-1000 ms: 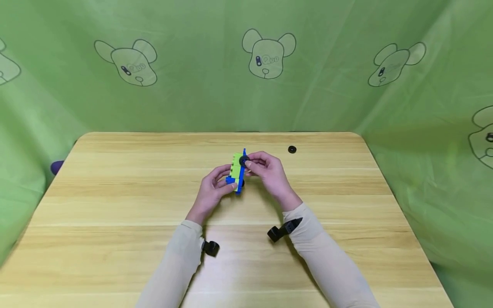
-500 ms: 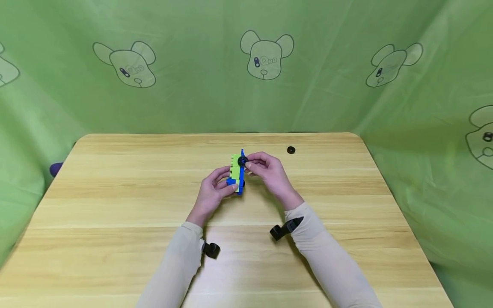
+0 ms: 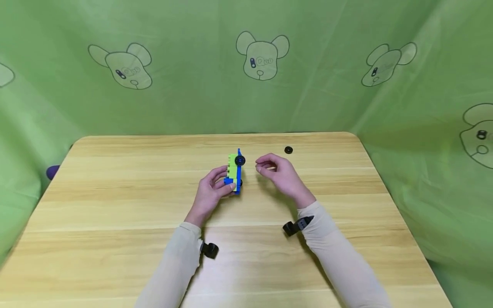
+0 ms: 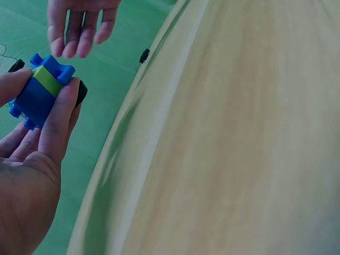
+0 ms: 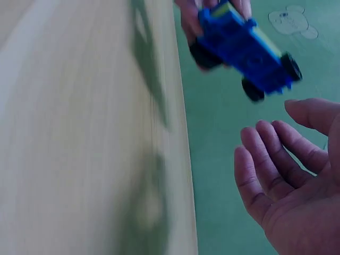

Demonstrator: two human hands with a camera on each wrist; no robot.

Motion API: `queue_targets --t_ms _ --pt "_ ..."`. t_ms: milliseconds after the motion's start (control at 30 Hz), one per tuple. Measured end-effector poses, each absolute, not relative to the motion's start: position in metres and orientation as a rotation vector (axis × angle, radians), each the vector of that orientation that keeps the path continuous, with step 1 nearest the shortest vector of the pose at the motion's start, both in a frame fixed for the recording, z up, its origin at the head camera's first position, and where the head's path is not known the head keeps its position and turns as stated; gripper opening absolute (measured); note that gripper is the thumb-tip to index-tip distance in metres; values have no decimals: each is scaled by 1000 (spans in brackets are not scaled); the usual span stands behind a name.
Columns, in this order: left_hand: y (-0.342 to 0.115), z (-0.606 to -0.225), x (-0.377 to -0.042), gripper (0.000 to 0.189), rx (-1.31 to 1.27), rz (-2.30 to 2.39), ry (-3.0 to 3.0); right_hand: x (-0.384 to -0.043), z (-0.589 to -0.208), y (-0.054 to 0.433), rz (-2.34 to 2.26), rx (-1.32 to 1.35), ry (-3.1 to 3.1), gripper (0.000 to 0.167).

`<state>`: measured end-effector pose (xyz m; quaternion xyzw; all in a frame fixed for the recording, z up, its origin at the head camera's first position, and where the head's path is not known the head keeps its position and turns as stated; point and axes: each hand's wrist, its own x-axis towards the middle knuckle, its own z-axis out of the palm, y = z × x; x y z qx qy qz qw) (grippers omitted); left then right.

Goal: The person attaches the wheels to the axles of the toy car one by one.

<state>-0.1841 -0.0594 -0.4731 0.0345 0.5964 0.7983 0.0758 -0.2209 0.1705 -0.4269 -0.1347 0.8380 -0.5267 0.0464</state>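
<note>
A gap parts the right hand [image 3: 283, 173] from the car [image 3: 233, 171], so fingers could pass between them; the car's front wheel [image 3: 240, 160] sticks out into it. On the car's other side the left hand [image 3: 209, 192] bars the way, gripping the near end. Between the left sleeve [image 3: 169, 265] and right sleeve [image 3: 343, 261] the wood lies open, though the left camera [image 3: 210, 250] and right camera [image 3: 295, 225] jut inward. Past the right hand, a loose wheel [image 3: 288, 150] lies near the table's [image 3: 115, 192] far edge, and the curtain [image 3: 192, 102] walls off everything behind. Outside both arms there's wide room.
</note>
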Motion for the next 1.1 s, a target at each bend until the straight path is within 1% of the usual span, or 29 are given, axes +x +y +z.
queue_targets --t_ms 167,367,567,767,1100 --pt "-60 -471 -185 59 94 2375 1805 -231 -427 197 -1543 -425 2623 28" --pt "-60 -471 -186 59 74 2360 1803 -244 -434 234 -1511 -349 2680 31" --pt "-63 -471 -186 60 51 2360 1805 -261 -445 262 -1326 -263 2769 41" --pt "-63 -472 -187 62 44 2352 1799 -283 -452 274 -1197 -251 2800 53" --pt "-63 -469 -188 62 47 2336 1821 -314 -458 279 -1052 -277 2813 52"
